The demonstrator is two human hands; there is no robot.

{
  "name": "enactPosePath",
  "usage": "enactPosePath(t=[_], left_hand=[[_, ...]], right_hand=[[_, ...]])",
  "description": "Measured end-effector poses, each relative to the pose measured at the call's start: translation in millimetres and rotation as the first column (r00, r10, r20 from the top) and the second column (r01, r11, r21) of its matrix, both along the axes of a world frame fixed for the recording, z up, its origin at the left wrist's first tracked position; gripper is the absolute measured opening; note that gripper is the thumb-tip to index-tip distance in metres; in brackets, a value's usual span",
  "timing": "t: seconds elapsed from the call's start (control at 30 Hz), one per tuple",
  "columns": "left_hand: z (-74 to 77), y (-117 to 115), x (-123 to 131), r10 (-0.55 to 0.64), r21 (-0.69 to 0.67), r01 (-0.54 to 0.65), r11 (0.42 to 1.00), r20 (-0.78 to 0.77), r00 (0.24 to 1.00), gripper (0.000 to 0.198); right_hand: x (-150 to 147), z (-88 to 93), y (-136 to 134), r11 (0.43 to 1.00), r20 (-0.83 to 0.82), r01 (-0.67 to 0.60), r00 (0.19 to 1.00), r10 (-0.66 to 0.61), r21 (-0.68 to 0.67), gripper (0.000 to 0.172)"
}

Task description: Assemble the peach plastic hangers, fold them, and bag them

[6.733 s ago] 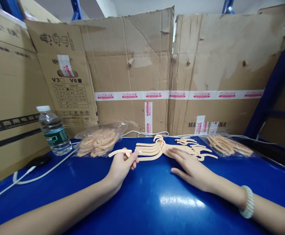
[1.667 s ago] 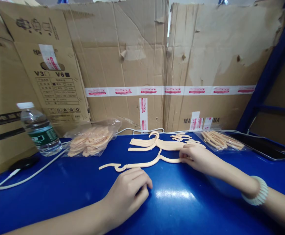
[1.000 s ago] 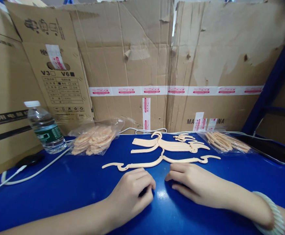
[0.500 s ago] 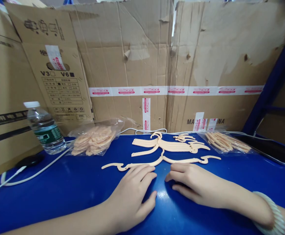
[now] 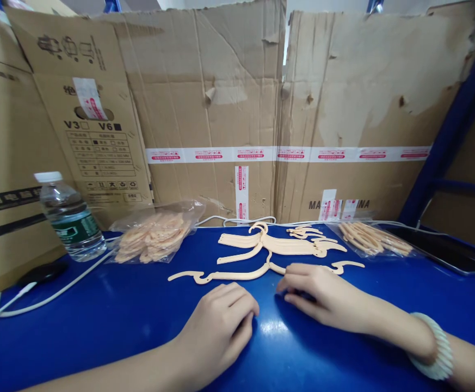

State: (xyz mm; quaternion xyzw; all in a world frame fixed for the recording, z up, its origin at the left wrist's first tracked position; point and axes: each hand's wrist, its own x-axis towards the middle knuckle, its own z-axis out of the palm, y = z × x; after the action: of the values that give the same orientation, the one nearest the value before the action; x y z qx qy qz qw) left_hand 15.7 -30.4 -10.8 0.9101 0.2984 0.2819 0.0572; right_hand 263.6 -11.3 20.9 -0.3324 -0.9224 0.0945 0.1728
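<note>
A cream plastic hanger (image 5: 229,275) lies flat on the blue table (image 5: 110,310), just beyond both hands. My left hand (image 5: 221,321) rests on the table near its middle, with fingers curled under and nothing in them. My right hand (image 5: 319,291) lies palm down against the hanger's right arm and hides part of it. Its fingers are loosely stretched and grip nothing. A bead bracelet (image 5: 433,345) is on that wrist. Behind the hanger lies a stack of like hangers (image 5: 278,244).
A water bottle (image 5: 69,218) stands at the left, by a white cable (image 5: 49,296) and a dark flat object (image 5: 41,271). Two clear bags of cream parts lie at the left (image 5: 153,234) and right (image 5: 374,238). Cardboard walls (image 5: 221,109) close the back; a dark tray (image 5: 445,247) is at far right.
One hanger was drawn from the stack toward me and laid flat. My left hand opened half a second ago and has curled shut again. My right hand shifted slightly up against the hanger.
</note>
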Motion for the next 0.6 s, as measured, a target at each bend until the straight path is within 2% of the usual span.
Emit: enactPosePath(t=[0.1,0.23,0.3,0.4,0.6], left_hand=[[1.0,2.0,-2.0,-0.012,-0.017,0.013,1.000,0.039,0.999,0.021],[3.8,0.8,-2.6,-0.037,-0.037,0.039,0.999,0.067,0.997,0.023],[4.5,-1.0,-1.9,-0.044,-0.035,0.046,0.998,0.059,0.997,0.022],[5.2,-3.6,-0.4,-0.070,-0.014,0.071,0.997,0.034,0.997,0.023],[7.1,-4.8,0.0,-0.084,-0.016,0.084,0.996,0.000,0.996,0.025]], right_hand=[[17.3,1.5,20.0,0.985,-0.064,0.132,0.990,-0.125,0.115,0.018],[52.9,3.2,54.2,0.910,-0.099,0.322,0.947,-0.307,0.262,0.025],[66.7,2.1,68.9,0.880,-0.058,0.367,0.928,-0.368,0.300,0.028],[73.1,-0.8,84.8,0.880,0.018,0.354,0.925,-0.378,0.317,0.032],[56.3,-1.0,106.1,0.919,0.149,0.256,0.939,-0.310,0.299,0.034]])
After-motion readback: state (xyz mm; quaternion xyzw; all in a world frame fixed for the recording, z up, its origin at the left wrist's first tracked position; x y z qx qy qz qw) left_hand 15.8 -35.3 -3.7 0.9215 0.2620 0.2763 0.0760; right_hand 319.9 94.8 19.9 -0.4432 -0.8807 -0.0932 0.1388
